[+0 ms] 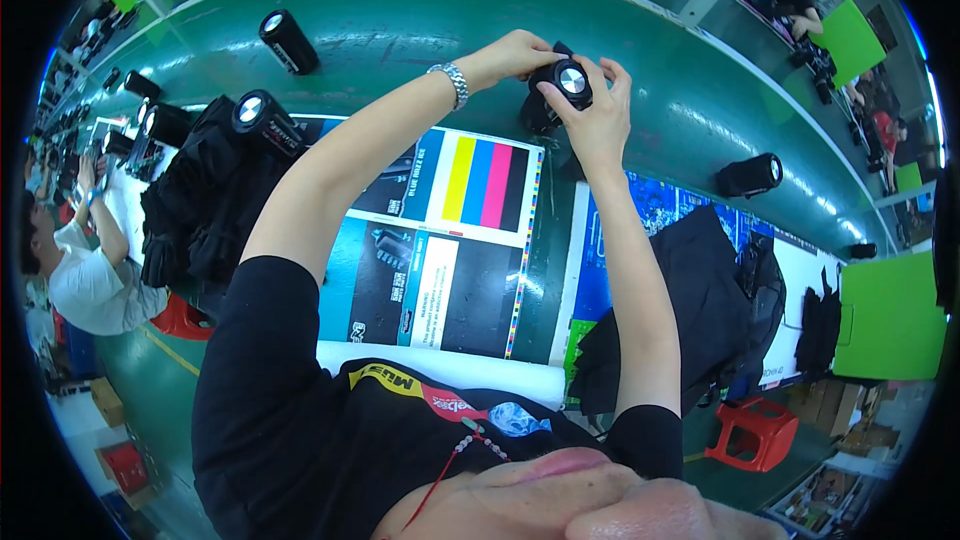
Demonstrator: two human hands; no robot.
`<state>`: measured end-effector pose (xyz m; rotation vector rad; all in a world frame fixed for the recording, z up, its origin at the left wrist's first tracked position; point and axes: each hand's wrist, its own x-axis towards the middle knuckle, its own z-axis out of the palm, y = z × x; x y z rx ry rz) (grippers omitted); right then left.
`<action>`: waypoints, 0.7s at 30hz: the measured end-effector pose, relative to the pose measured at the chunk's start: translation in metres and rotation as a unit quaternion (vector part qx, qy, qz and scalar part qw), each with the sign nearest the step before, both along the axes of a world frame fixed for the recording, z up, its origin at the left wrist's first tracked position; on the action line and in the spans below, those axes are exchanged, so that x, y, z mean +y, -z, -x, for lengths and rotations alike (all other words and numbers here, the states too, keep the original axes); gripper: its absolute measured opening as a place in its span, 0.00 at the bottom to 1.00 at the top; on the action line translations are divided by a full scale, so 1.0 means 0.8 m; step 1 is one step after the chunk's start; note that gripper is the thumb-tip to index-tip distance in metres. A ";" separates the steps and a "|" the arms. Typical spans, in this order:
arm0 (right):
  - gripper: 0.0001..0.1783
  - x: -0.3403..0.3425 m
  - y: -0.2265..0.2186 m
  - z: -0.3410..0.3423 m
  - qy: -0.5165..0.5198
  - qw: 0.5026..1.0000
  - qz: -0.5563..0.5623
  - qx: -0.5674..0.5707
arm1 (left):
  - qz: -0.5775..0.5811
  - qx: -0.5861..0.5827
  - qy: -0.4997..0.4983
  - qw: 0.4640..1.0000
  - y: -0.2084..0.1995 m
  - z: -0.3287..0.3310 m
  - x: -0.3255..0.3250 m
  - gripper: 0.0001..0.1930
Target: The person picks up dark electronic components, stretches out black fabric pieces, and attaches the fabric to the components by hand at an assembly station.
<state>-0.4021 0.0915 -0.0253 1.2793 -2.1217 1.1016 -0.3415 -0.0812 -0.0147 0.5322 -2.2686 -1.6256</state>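
Note:
Over the far side of the bench, both my hands are at one black cylindrical speaker (566, 82) with a round silver end facing up. My right hand (600, 112) grips it from the right, the thumb at the near side of its rim and the fingers around the far side. My left hand (518, 57), with a metal watch on the wrist, bends its fingertips onto the speaker's left upper edge, beside a small black flap or strap (563, 47). Dark material hangs below the speaker (540, 116); whether it is a bag or the speaker's body is unclear.
More black speakers stand on the green bench: one (288, 42) far left, one (268, 124) by a heap of black cloth bags (205, 195), one (750, 176) at right. Printed sheets (432, 260) lie before me, black bags (690, 290) to their right. A co-worker (95, 275) sits left.

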 end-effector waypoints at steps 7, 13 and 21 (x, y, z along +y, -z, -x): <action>0.51 -0.014 0.029 0.027 -0.049 0.940 0.045 -0.335 | 0.519 0.226 -0.012 0.824 -0.044 0.008 0.022 0.13; 0.44 -0.022 0.041 0.051 -0.029 0.936 0.054 -0.348 | 0.496 0.182 0.018 0.849 -0.041 -0.009 0.062 0.13; 0.29 0.039 -0.016 0.057 -0.254 0.846 -0.155 -0.443 | 0.048 0.247 0.004 0.968 -0.037 -0.021 0.047 0.14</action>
